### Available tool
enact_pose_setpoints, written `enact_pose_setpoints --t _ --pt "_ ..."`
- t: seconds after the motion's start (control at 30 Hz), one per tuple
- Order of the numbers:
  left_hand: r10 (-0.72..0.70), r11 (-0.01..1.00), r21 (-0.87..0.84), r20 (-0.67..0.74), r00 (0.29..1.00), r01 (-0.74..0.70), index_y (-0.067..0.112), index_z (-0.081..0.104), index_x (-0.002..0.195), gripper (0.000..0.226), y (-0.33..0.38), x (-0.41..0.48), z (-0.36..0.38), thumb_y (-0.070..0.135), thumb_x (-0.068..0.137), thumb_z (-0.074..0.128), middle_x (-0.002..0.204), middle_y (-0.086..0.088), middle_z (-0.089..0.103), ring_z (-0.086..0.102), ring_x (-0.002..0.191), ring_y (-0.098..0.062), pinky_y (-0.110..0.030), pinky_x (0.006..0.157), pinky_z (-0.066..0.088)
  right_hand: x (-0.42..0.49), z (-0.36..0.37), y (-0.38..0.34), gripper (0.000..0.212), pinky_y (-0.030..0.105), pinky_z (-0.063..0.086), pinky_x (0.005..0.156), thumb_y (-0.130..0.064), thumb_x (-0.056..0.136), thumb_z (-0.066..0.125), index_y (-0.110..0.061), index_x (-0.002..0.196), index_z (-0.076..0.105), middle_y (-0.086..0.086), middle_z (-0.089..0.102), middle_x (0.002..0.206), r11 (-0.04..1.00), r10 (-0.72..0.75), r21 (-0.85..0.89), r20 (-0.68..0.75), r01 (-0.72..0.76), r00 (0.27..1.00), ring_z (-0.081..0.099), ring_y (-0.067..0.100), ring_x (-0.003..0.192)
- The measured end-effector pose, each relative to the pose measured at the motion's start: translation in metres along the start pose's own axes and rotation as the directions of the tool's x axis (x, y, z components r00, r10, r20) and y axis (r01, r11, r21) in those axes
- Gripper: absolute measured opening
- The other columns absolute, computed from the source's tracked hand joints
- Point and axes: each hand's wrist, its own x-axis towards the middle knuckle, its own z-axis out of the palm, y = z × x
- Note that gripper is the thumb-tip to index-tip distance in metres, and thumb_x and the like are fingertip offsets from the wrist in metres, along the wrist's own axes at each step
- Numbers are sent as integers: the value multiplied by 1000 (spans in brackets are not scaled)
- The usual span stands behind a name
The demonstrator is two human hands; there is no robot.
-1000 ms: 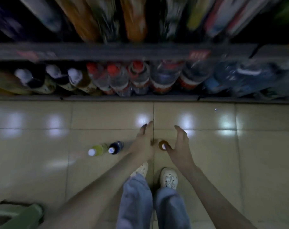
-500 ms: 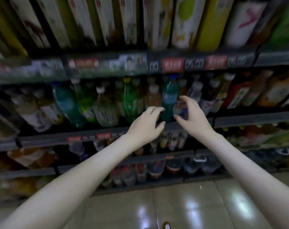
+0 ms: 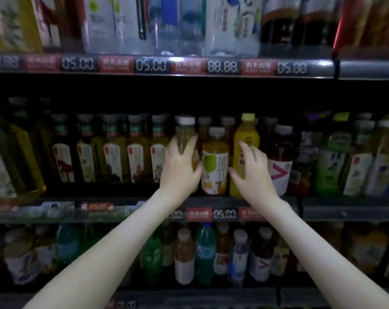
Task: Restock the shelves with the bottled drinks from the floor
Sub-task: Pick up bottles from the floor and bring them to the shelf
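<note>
Left grip (image 3: 180,168): wrapped round the white-capped bottle (image 3: 185,132), held upright at the front of the middle shelf (image 3: 345,210). Right grip (image 3: 252,175): gripped nothing, fingers loosely spread, hovered just before the yellow bottle (image 3: 247,134). Flanked, together, an orange bottle (image 3: 215,152) with a green-patched label, standing between them on the same shelf.

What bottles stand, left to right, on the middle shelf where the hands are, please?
Pale white-capped plastic bottle → orange bottle with green-and-white label → yellow-capped yellow bottle → dark red bottle with white label.
</note>
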Motion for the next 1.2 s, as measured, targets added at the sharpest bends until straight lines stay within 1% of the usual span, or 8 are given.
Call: enact_pose_setpoints --t 0.2,0.33,0.43,0.63,0.77,0.93,1.03,1.2 --pt "-158 985 -55 59 986 161 40 -5 150 80 1 35 19 36 95 52 154 -15 16 41 126 -39 -44 88 49 21 28 -10 71 50 35 105 -14 83 67 -14 146 34 19 45 137 972 -196 -147 -72 184 978 37 35 128" --pt "-182 976 -108 67 981 188 45 -9 147 85 -1 42 19 23 94 54 144 -21 26 54 101 -37 -37 71 50 34 46 -19 85 49 14 102 -32 76 71 -20 149 29 23 45 139 922 -157 -369 -75 119 985 26 34 128" --pt "-199 964 -163 72 977 209 41 -4 149 87 -1 41 11 24 90 57 142 -19 27 52 82 -23 -20 58 41 35 52 -19 86 50 -6 109 -34 83 63 -25 154 15 23 24 152 911 -156 -388 -3 142 988 3 32 136" --pt "-135 957 -261 -20 991 125 43 5 146 92 -17 26 -5 20 80 63 121 -14 47 56 92 -20 -30 73 51 32 47 -18 76 51 -12 110 -36 84 61 -27 151 26 19 31 146 903 -151 -402 39 154 988 10 34 138" --pt "-150 934 -340 -95 984 109 31 2 149 96 -22 14 -15 14 83 69 128 -4 35 47 88 12 -1 70 39 33 37 -25 78 50 -15 108 -34 86 61 -28 151 19 16 30 142 899 -116 -415 71 136 991 14 35 139" --pt "-291 886 -395 -70 954 241 13 37 134 65 -28 10 -30 24 82 73 119 -7 45 50 107 -19 -25 80 41 34 37 -34 97 50 -5 114 -29 79 70 -29 143 -4 16 32 129 941 -83 -326 36 90 996 28 36 128" --pt "-305 825 -509 -33 952 247 16 40 127 57 -27 5 -38 22 82 74 104 0 54 57 94 -13 -25 75 49 37 36 -40 95 45 -2 116 -27 81 70 -21 150 6 15 28 131 956 -40 -289 43 50 998 25 35 129" --pt "-262 735 -634 63 963 241 27 41 118 51 -20 1 -56 15 82 74 102 11 55 55 92 0 -22 80 47 41 30 -54 85 42 33 107 -16 84 67 -22 150 13 17 14 146 994 69 -90 110 -59 992 16 35 136"
